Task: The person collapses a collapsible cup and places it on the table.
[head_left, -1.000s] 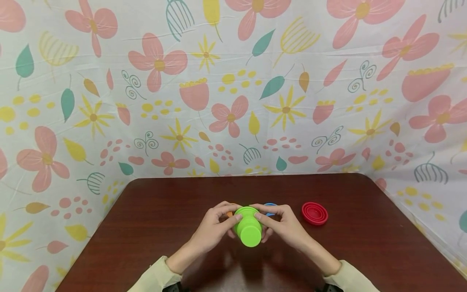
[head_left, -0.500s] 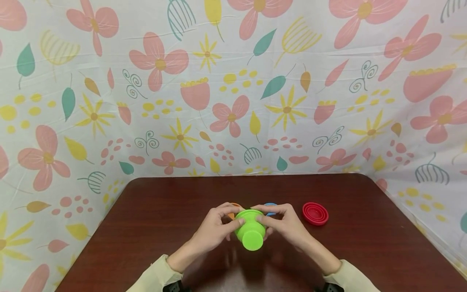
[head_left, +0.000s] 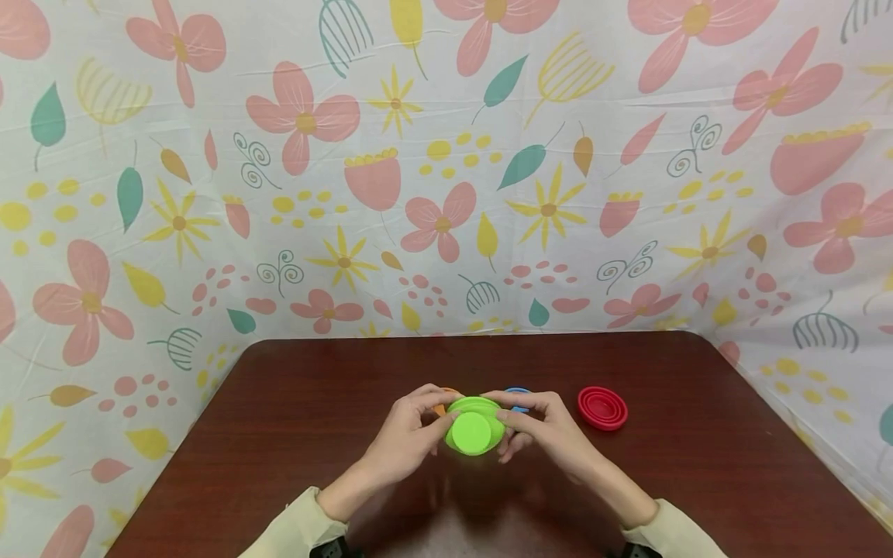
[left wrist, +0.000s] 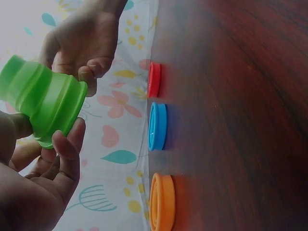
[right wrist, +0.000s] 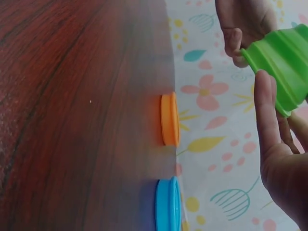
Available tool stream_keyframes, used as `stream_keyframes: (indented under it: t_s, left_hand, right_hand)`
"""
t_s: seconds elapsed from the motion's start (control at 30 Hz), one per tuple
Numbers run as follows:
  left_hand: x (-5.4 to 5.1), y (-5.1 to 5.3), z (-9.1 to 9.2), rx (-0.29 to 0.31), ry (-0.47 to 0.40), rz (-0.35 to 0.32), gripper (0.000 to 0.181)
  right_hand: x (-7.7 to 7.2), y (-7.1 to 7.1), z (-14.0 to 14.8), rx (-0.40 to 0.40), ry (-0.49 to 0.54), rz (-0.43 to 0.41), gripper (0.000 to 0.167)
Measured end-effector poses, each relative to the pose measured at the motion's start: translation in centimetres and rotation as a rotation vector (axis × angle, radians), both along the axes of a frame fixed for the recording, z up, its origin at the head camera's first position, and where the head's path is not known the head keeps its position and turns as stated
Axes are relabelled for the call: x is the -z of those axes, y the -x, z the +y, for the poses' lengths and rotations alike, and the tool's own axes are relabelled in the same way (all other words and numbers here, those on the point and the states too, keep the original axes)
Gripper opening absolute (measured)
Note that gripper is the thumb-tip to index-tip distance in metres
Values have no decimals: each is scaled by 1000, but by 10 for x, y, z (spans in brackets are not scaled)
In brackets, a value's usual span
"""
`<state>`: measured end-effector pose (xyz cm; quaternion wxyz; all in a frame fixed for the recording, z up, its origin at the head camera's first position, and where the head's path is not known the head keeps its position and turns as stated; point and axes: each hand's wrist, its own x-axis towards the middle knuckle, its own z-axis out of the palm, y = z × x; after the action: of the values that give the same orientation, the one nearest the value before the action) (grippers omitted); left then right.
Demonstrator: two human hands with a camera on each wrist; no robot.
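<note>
A green collapsible cup (head_left: pixel 471 432), ribbed and stretched out, is held in the air above the table. Its narrow round base faces the head camera, and the wide rim points away. My left hand (head_left: pixel 407 435) grips the cup from the left, thumb on its near side. From the right, my right hand (head_left: pixel 551 428) pinches it the same way. The left wrist view shows the stepped wall of the cup (left wrist: pixel 50 98) between thumb and fingers. In the right wrist view, fingers of the right hand (right wrist: pixel 284 166) lie along the rim.
On the brown table (head_left: pixel 314 403) a red collapsed cup (head_left: pixel 603 408) lies flat to the right. A blue collapsed cup (left wrist: pixel 158 126) and an orange collapsed cup (left wrist: pixel 162 202) lie partly behind the hands in the head view. A flowered cloth (head_left: pixel 446 155) hangs behind the table.
The green cup first dips slightly, then its base swings up to face the head camera, so it looks shorter. Both hands keep their hold and barely move.
</note>
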<state>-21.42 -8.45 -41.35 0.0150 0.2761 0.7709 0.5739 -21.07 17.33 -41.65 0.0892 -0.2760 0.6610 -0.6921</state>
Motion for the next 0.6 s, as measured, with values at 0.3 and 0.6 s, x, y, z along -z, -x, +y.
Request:
stream_keyframes:
  t_s: [0.3, 0.6]
  left_hand:
    - [3, -1, 0, -45, 29, 28, 24]
    - [7, 2, -2, 90, -145, -103, 38]
  right_hand:
    - [4, 1, -1, 25, -13, 88, 34]
    - [7, 1, -4, 161, -81, 167, 29]
